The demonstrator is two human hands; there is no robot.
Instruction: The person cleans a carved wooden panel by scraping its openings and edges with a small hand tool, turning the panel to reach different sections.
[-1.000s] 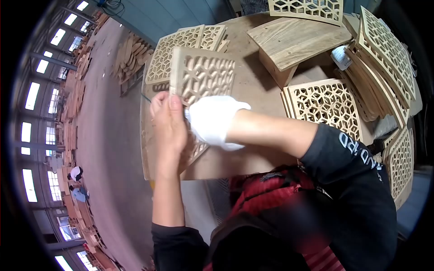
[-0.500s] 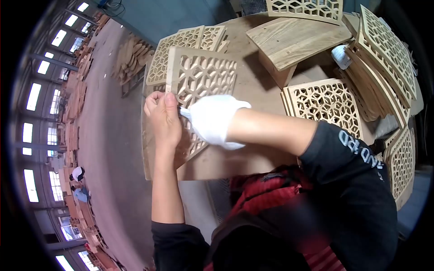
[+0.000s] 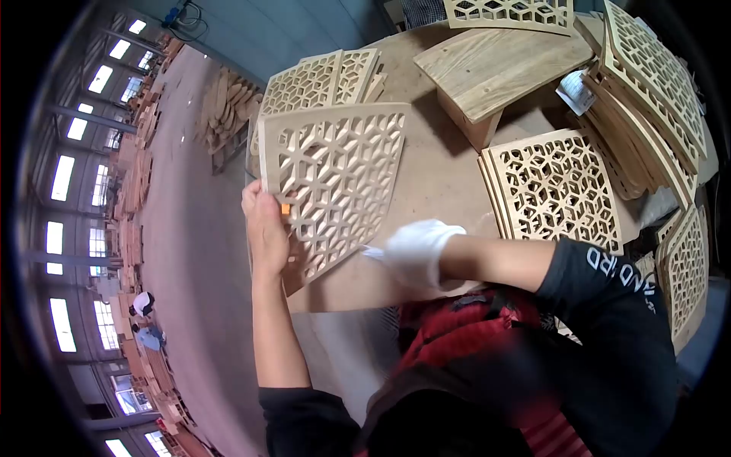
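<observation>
My bare left hand (image 3: 267, 232) grips the left edge of a pale wooden lattice panel (image 3: 335, 179), tilted up above the table. Its thumb lies over the near face, and the other fingers are mostly hidden behind the edge. A small orange spot (image 3: 285, 209) shows beside the thumb; what it is I cannot make out. My right hand (image 3: 422, 250), in a white glove, is by the panel's lower right edge. Motion blurs its fingers, so whether it holds something does not show. A pale tip (image 3: 371, 251) sticks out from it toward the panel edge.
More lattice panels (image 3: 304, 80) lie behind the held one. A stack of panels (image 3: 560, 186) sits to the right, near a wooden stool-like piece (image 3: 502, 65). Curved boards and panels (image 3: 659, 87) lean at far right. Two people (image 3: 146, 320) are across the hall.
My right hand has moved right and down, from near my left hand to the panel's lower right edge. The panel has turned to face me more, and my left hand is slightly lower.
</observation>
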